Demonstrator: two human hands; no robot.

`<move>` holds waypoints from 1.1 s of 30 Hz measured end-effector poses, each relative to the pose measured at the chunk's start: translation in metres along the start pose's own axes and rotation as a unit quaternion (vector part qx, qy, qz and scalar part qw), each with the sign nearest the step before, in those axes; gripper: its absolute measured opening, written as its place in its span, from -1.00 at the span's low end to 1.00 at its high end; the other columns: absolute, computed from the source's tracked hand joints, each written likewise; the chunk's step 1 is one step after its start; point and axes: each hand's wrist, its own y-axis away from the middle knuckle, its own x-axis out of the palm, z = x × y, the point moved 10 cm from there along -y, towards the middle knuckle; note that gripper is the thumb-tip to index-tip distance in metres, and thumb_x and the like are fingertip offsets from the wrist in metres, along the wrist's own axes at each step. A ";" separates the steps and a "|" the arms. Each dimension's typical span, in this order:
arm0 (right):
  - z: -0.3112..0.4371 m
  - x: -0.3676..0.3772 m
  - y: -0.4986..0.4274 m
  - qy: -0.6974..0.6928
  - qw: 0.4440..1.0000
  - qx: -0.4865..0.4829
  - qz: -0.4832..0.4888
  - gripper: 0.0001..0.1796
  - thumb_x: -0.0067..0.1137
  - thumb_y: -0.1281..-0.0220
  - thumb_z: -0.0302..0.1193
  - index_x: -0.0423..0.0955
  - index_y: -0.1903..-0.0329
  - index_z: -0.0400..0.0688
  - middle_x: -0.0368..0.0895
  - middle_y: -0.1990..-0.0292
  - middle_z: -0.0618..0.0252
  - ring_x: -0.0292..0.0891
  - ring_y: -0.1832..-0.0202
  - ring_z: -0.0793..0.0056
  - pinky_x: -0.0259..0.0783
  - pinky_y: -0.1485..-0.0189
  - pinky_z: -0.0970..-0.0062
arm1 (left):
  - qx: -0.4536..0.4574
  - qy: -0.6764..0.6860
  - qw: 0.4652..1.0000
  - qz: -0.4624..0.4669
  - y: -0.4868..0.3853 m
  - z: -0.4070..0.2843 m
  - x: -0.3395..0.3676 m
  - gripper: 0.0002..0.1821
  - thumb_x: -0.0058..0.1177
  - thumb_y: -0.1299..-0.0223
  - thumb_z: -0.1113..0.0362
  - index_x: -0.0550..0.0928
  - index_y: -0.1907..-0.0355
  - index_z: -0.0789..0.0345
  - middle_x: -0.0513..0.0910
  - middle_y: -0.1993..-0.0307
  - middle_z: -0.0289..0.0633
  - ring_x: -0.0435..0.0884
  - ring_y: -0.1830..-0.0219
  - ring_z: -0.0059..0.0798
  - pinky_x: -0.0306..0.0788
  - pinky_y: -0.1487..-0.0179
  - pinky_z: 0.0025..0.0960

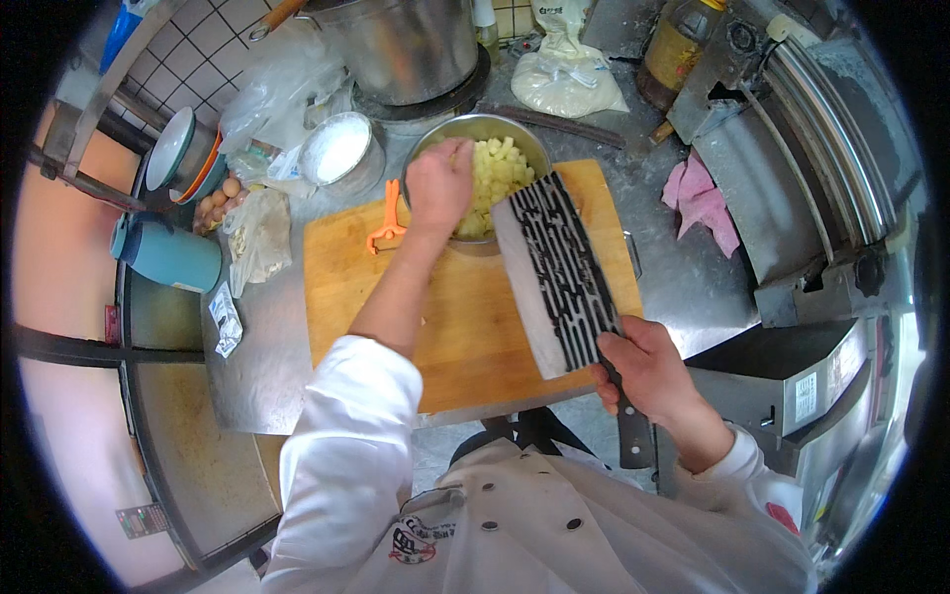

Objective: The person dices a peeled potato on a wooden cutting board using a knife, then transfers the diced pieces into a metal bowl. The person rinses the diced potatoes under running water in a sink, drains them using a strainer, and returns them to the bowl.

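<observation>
My right hand [646, 367] is closed around the black handle of a cleaver [560, 275], whose wide, dark-patterned blade is raised over the right part of a wooden cutting board [364, 312]. Pale diced pieces [499, 169], of a vegetable or fruit I cannot settle, fill much of a round metal bowl [540, 141] at the board's far edge. Over the bowl's left side is my left hand [441, 182], fingers curled; whether they hold anything is hidden. An orange peeler [391, 219] lies left of the bowl, by the board's far edge.
Behind the bowl stand a large metal pot [401, 59] and a bag of white powder or grains [568, 82]. Left are a container of white powder [338, 148], eggs [219, 199] and a blue pitcher [174, 252]. A pink cloth [701, 197] lies beside a metal machine [779, 171] at right.
</observation>
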 end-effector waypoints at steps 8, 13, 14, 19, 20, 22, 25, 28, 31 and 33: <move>0.008 0.008 -0.009 0.300 0.940 -0.158 0.039 -0.81 -0.03 -0.24 -0.49 0.29 0.50 -0.24 0.44 0.66 0.14 0.34 0.70 0.25 0.31 0.60 0.36 | -0.048 0.119 0.987 -0.098 0.051 0.098 -0.106 -0.69 -0.14 -0.36 0.27 0.63 0.17 0.47 0.69 0.24 -0.12 0.62 0.17 -0.42 0.42 0.01 -0.42; -0.007 0.063 -0.050 0.571 0.772 -0.279 0.032 -0.81 -0.03 -0.24 -0.39 0.35 0.41 -0.27 0.53 0.54 -0.05 0.51 0.43 -0.06 0.42 0.41 0.13 | -0.084 -0.011 0.996 0.017 0.148 0.155 -0.118 -0.67 -0.16 -0.32 0.28 0.51 0.00 0.44 0.54 0.04 0.13 0.50 -0.07 -0.06 0.30 -0.18 -0.26; -0.012 0.073 -0.060 0.620 0.734 -0.278 0.025 -0.85 -0.05 -0.19 -0.43 0.37 0.35 -0.28 0.55 0.50 -0.05 0.54 0.43 -0.05 0.45 0.41 0.12 | -0.070 -0.020 0.997 0.025 0.159 0.156 -0.114 -0.66 -0.15 -0.31 0.28 0.48 -0.04 0.43 0.51 -0.01 0.14 0.45 -0.11 -0.03 0.27 -0.21 -0.23; -0.028 0.116 -0.096 0.696 0.646 -0.309 0.049 -0.87 0.01 -0.04 -0.47 0.37 0.36 -0.29 0.54 0.50 -0.05 0.56 0.44 0.03 0.46 0.43 0.21 | -0.074 -0.004 0.994 0.081 0.175 0.158 -0.081 -0.58 -0.11 -0.25 0.32 0.39 -0.15 0.41 0.40 -0.14 0.16 0.31 -0.24 0.06 0.16 -0.31 -0.12; -0.034 0.121 -0.101 0.713 0.634 -0.295 0.053 -0.84 0.00 0.00 -0.48 0.39 0.33 -0.30 0.56 0.49 -0.07 0.57 0.43 0.03 0.48 0.41 0.21 | -0.070 -0.009 0.994 0.087 0.173 0.157 -0.078 -0.58 -0.11 -0.24 0.33 0.39 -0.15 0.41 0.41 -0.14 0.17 0.31 -0.23 0.07 0.16 -0.32 -0.12; -0.040 0.138 -0.097 0.710 0.613 -0.339 0.072 -0.89 0.01 -0.09 -0.47 0.36 0.37 -0.27 0.53 0.51 -0.01 0.53 0.49 0.05 0.45 0.46 0.20 | -0.063 -0.027 0.993 0.097 0.172 0.156 -0.076 -0.58 -0.10 -0.23 0.35 0.38 -0.15 0.41 0.42 -0.12 0.17 0.31 -0.23 0.07 0.17 -0.32 -0.11; -0.049 0.142 -0.091 0.680 0.643 -0.340 0.094 -0.90 0.00 -0.17 -0.47 0.36 0.39 -0.24 0.52 0.54 0.02 0.51 0.54 0.07 0.41 0.51 0.22 | -0.044 -0.049 0.992 0.106 0.177 0.147 -0.079 -0.57 -0.06 -0.20 0.38 0.38 -0.15 0.42 0.43 -0.10 0.17 0.32 -0.23 0.07 0.19 -0.31 -0.11; -0.043 0.117 -0.082 0.581 0.737 -0.339 0.067 -0.88 -0.04 -0.25 -0.46 0.36 0.39 -0.22 0.50 0.61 0.09 0.48 0.60 0.20 0.35 0.57 0.31 | -0.012 -0.031 0.993 0.114 0.192 0.124 -0.077 -0.52 0.02 -0.14 0.37 0.38 -0.14 0.44 0.44 -0.10 0.16 0.33 -0.22 0.08 0.21 -0.29 -0.11; -0.081 0.062 -0.101 0.378 0.918 -0.089 0.085 -0.78 -0.09 -0.31 -0.35 0.41 0.32 -0.25 0.52 0.58 0.04 0.47 0.57 0.14 0.36 0.51 0.24 | 0.013 -0.011 0.994 0.109 0.195 0.107 -0.074 -0.45 0.13 -0.06 0.33 0.39 -0.14 0.44 0.43 -0.11 0.14 0.34 -0.20 0.09 0.22 -0.28 -0.11; -0.116 0.044 -0.106 0.274 0.955 0.051 0.102 -0.72 -0.11 -0.34 -0.29 0.43 0.29 -0.26 0.53 0.56 0.00 0.46 0.55 0.08 0.37 0.46 0.18 | -0.001 0.005 0.997 0.071 0.189 0.107 -0.079 -0.40 0.20 0.01 0.29 0.40 -0.13 0.43 0.43 -0.12 0.13 0.34 -0.20 0.10 0.23 -0.27 -0.10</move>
